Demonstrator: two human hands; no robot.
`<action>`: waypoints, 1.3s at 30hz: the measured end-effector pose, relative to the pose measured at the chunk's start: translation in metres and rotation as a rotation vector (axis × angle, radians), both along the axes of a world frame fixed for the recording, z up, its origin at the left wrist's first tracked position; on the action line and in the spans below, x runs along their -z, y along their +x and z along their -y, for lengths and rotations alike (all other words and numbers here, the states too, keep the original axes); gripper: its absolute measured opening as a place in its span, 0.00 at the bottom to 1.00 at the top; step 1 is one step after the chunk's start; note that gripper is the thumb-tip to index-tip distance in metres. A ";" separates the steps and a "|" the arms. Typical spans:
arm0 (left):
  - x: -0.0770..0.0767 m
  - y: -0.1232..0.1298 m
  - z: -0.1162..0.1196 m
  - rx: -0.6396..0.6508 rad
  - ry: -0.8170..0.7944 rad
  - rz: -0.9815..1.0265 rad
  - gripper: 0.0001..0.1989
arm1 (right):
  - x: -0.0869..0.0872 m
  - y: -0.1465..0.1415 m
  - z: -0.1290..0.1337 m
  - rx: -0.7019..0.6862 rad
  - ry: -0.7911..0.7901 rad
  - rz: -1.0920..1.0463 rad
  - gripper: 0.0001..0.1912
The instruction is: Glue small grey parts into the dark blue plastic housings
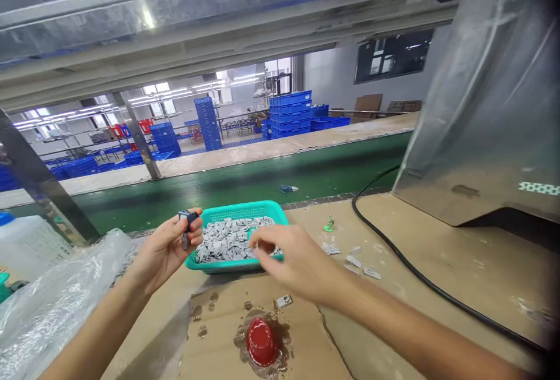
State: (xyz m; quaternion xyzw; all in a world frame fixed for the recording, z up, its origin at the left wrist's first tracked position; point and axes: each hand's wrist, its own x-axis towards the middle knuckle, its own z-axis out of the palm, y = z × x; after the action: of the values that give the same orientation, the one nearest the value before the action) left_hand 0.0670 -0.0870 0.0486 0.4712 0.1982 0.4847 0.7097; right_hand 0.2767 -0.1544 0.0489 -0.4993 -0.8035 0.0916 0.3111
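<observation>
In my left hand [168, 246] is a small dark blue and grey plastic part [188, 217], pinched upright between thumb and fingers. A turquoise plastic basket [236, 264] full of small light grey plastic pieces [223, 237] stands in front of me, just right of that hand. My right hand [284, 252] hovers over the basket's right side, with fingers and thumb curled towards each other. Whatever its fingertips hold, if anything, cannot be made out. Below the basket, a single grey piece [283, 301] lies on a cardboard sheet [219, 333].
A wet red cup-like object [261, 342] sits on the stained cardboard. Several loose grey pieces [371, 273] and a green figurine [329, 224] lie right. A black cable [411, 269] crosses the table. Another dark blue part [289, 189] rests on the green belt [245, 179]. Plastic wrap [65, 304] lies left.
</observation>
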 end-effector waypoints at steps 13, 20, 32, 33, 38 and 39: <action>0.044 -0.034 -0.136 -0.734 0.408 -1.030 0.24 | 0.036 0.003 -0.081 0.070 -0.266 0.317 0.07; 0.078 -0.029 -0.179 -0.718 0.336 -0.933 0.18 | 0.039 0.005 -0.082 0.122 -0.171 0.259 0.13; 0.062 -0.047 -0.176 -0.525 -0.026 -0.122 0.11 | 0.038 0.005 -0.082 0.093 -0.200 0.252 0.12; 0.059 -0.047 -0.173 -0.472 -0.034 -0.062 0.10 | 0.038 0.005 -0.082 0.093 -0.205 0.250 0.12; 0.039 -0.041 -0.157 -0.229 -0.036 0.127 0.12 | 0.036 0.004 -0.084 0.094 -0.224 0.236 0.11; 0.031 -0.037 -0.153 -0.189 -0.029 0.147 0.12 | 0.036 0.004 -0.084 0.095 -0.226 0.234 0.11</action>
State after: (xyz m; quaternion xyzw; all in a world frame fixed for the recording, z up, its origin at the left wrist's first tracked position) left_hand 0.0298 0.0660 0.0173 0.4032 0.1959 0.5798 0.6803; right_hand 0.2804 -0.0707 0.0133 -0.5756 -0.7944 0.1080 0.1611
